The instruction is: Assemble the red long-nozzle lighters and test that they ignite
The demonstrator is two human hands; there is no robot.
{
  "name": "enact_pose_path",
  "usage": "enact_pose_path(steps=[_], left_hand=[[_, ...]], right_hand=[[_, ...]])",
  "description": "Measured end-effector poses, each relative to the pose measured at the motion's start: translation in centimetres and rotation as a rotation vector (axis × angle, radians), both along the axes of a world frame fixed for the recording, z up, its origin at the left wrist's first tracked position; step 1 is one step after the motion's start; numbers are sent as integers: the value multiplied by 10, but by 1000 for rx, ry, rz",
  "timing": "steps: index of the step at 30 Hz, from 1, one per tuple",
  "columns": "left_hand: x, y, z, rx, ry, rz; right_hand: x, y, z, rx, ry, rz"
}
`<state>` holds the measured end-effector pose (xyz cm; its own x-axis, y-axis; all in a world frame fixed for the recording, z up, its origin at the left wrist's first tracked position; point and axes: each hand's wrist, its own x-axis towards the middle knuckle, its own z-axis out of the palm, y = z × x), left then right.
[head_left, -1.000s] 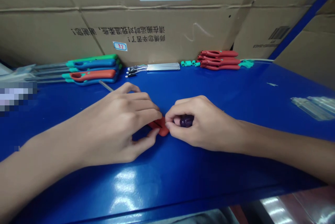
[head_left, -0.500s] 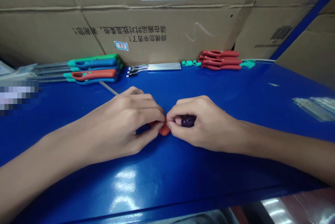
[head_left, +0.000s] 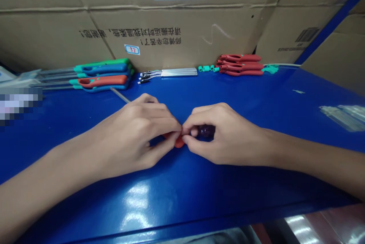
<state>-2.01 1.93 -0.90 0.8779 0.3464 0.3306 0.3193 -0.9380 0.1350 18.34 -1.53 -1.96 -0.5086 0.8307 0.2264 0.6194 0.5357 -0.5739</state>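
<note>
Hiding most of the orange part (head_left: 179, 143), left hand (head_left: 139, 133) closed thumb and fingers on it at frame center; only a smooth, rounded end and a sliver above the thumb showed. Right hand (head_left: 230, 133) was curled round a purple handle (head_left: 207, 131), mostly covered; anything between its fingertips couldn't be made out. Rod (head_left: 120, 95), upper left of center, ran out of sight behind left hand.

I report one view, taken from my head, facing forward and down across the worktop (head_left: 171, 198). It looks from close above: my left hand (head_left: 145, 128) and right hand (head_left: 230, 133) sit mid-frame, my forearms (head_left: 308, 152) entering from both sides. Upright cardboard (head_left: 137, 19) bounds the far side. Fabric (head_left: 230, 236) appears along the lower edge, though too dim to confirm.
</note>
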Motion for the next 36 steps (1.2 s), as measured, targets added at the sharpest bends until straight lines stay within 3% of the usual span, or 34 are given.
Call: enact_pose_path(steps=[6, 13, 27, 36], left_hand=[[0, 1, -3, 72, 25, -7], [-1, 2, 0, 115, 56, -20], [3, 0, 4, 261, 117, -41], [5, -4, 6, 312, 145, -37]], right_hand=[[14, -1, 14, -13, -185, 13], [15, 3, 12, -96, -324, 82], [15, 3, 10, -88, -355, 103], [15, 2, 11, -96, -254, 70]])
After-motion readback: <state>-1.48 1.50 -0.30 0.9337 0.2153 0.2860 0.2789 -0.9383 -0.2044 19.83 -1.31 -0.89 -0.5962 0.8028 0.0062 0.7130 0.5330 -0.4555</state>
